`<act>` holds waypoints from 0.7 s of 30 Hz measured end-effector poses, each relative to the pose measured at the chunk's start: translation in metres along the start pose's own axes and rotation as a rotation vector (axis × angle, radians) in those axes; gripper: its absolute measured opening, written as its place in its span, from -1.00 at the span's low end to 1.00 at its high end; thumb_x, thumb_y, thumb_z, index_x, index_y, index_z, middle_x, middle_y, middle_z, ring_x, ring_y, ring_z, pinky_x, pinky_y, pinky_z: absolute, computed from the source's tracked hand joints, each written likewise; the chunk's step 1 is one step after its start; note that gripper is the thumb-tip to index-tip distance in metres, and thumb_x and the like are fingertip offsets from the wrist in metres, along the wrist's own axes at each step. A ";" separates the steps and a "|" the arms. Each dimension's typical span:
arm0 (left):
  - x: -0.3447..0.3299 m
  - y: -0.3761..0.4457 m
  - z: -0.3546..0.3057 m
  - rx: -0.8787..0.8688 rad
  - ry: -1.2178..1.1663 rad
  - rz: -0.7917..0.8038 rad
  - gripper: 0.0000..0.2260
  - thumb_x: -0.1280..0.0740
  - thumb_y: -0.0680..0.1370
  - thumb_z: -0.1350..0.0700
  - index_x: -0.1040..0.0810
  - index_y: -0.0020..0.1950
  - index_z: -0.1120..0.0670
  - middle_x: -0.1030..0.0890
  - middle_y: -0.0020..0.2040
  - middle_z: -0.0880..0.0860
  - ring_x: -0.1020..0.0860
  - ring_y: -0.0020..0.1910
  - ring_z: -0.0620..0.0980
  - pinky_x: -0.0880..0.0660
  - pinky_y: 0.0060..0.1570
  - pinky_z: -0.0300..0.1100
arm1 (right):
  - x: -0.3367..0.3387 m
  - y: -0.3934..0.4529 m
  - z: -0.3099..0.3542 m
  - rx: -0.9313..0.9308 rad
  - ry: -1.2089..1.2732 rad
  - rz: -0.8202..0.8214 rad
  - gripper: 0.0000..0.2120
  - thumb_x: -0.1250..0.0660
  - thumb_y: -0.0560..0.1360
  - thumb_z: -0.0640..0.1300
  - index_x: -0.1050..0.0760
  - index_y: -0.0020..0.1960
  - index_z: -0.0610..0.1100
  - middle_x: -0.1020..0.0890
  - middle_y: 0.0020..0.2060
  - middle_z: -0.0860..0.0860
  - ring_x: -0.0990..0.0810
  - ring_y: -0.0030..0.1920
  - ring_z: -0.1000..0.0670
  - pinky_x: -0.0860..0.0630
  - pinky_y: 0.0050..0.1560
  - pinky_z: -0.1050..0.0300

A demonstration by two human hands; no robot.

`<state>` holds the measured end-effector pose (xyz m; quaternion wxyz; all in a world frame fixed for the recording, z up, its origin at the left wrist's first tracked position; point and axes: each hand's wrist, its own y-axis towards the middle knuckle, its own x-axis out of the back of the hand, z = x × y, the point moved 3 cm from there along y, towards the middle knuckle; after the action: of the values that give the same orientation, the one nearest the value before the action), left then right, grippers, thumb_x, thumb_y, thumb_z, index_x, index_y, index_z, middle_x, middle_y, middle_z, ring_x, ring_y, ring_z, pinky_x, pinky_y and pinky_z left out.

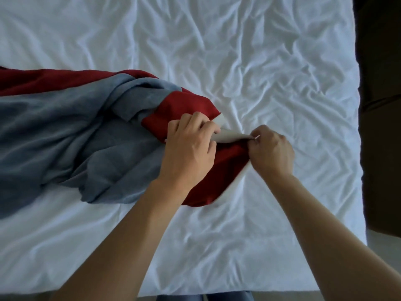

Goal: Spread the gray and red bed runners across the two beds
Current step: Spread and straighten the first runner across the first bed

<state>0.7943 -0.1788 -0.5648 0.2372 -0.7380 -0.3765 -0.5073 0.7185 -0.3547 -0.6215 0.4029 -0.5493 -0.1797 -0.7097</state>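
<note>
A gray and red bed runner [71,135] lies bunched and twisted across the left half of a white bed [260,72], running off the left edge of view. Its red end [180,109] reaches the bed's middle, with a pale underside strip [230,136] turned up. My left hand [191,144] grips the red end with curled fingers. My right hand [271,151] pinches the tip of the pale strip just to the right. Both hands sit close together over the runner's end.
The wrinkled white sheet covers the bed to its right edge [360,127], beyond which lies a dark floor or furniture [382,105]. The bed's near edge [217,292] runs along the bottom, with my legs [217,297] just below it.
</note>
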 end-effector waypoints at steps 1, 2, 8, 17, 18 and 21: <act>-0.001 -0.003 0.001 -0.008 0.008 0.003 -0.79 -0.37 0.45 0.19 -0.59 0.06 0.02 -0.52 0.00 0.00 -0.48 0.01 0.06 -0.37 0.02 0.00 | 0.004 0.005 -0.008 -0.040 0.003 -0.020 -0.80 -0.24 0.47 -0.13 -0.58 0.05 -0.06 -0.68 -0.09 -0.06 -0.61 -0.07 -0.20 -0.48 -0.04 -0.02; -0.002 -0.005 0.003 -0.009 0.020 0.003 -0.77 -0.37 0.45 0.19 -0.58 0.09 0.02 -0.52 0.02 0.00 -0.48 0.01 0.06 -0.37 0.01 -0.01 | 0.009 0.008 -0.014 -0.059 0.006 -0.045 -0.79 -0.24 0.47 -0.15 -0.57 0.05 -0.07 -0.67 -0.08 -0.06 -0.60 -0.06 -0.18 -0.48 -0.03 -0.02; -0.003 -0.001 0.019 0.103 0.051 0.005 -0.73 -0.36 0.49 0.16 -0.53 0.19 0.01 -0.51 0.00 0.01 -0.45 -0.02 0.06 -0.34 -0.06 -0.02 | 0.022 -0.006 0.010 0.087 0.098 -0.198 -0.88 -0.35 0.44 -0.11 -0.51 -0.05 -0.13 -0.56 -0.15 -0.01 -0.54 -0.13 -0.09 -0.47 -0.04 -0.04; 0.004 0.014 0.021 0.079 -0.037 -0.106 -0.85 -0.35 0.51 0.17 -0.53 0.07 0.03 -0.54 -0.05 0.00 -0.47 -0.06 0.04 -0.36 -0.07 -0.08 | -0.033 -0.086 0.060 0.529 -0.094 0.179 -0.67 -0.47 0.31 0.08 -0.58 0.00 -0.05 -0.54 -0.12 0.02 -0.47 -0.15 -0.05 -0.35 -0.17 0.08; 0.005 0.015 0.022 0.070 -0.046 -0.113 -0.85 -0.35 0.51 0.16 -0.53 0.07 0.03 -0.54 -0.05 0.00 -0.47 -0.05 0.03 -0.35 -0.06 -0.09 | -0.033 -0.088 0.055 0.514 -0.099 0.143 -0.77 -0.47 0.34 0.00 -0.60 -0.05 -0.07 -0.56 -0.18 0.01 -0.49 -0.19 -0.07 -0.35 -0.19 0.07; 0.007 0.011 0.023 0.042 -0.053 -0.106 -0.83 -0.35 0.48 0.17 -0.53 0.06 0.03 -0.52 -0.05 0.00 -0.46 -0.05 0.04 -0.33 -0.07 -0.09 | -0.032 -0.086 0.045 0.505 -0.117 0.054 -0.95 -0.46 0.37 -0.14 -0.61 -0.18 -0.09 -0.59 -0.34 0.02 -0.53 -0.28 -0.09 -0.39 -0.26 0.02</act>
<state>0.8172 -0.1665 -0.5659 0.2157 -0.7249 -0.4317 -0.4915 0.6828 -0.2585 -0.6202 0.5350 -0.4758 -0.3596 -0.5984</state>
